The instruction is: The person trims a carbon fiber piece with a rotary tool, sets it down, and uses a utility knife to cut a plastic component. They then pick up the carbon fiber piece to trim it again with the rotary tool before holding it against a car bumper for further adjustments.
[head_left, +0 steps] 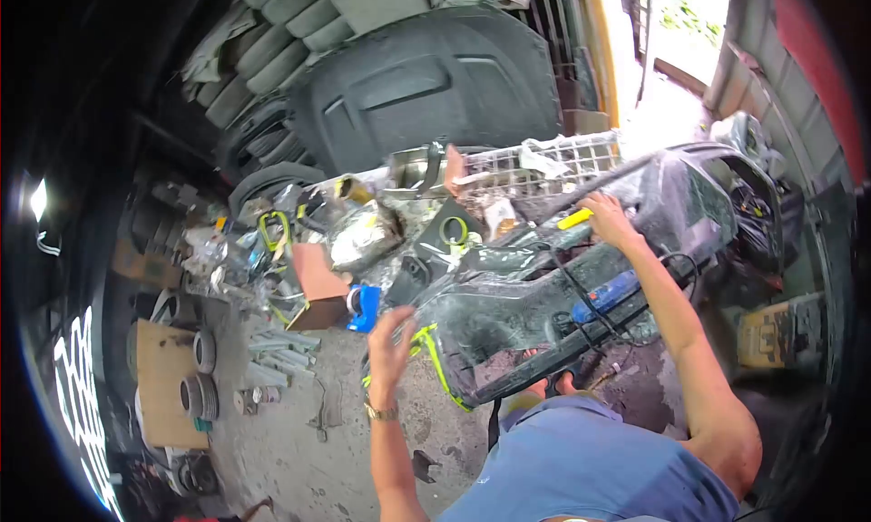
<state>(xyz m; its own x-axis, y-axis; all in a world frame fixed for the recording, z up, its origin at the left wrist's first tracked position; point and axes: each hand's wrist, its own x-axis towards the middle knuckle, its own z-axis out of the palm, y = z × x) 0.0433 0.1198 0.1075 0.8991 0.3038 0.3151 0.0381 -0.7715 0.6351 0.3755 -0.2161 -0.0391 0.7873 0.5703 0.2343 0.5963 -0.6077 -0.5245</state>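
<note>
My left hand (390,350), with a watch at its wrist, is raised left of a large dark car bumper (517,309). Its fingers are curled at the edge of a blue object (365,309) with a white ring-shaped part. Over the bumper's far side, my right hand (610,218) is closed on a yellow object (574,218). A blue tool (603,295) with a dark cord lies on the bumper near my right forearm. Bright yellow-green tape (440,368) runs along the bumper's left end.
Behind are a black car hood (426,87) and a white wire rack (581,156). A cardboard box (318,291) and plastic wrapping are at the left. Tape rolls (199,397) and a brown board (170,386) are at the far left. A worn yellow box (787,333) sits at the right.
</note>
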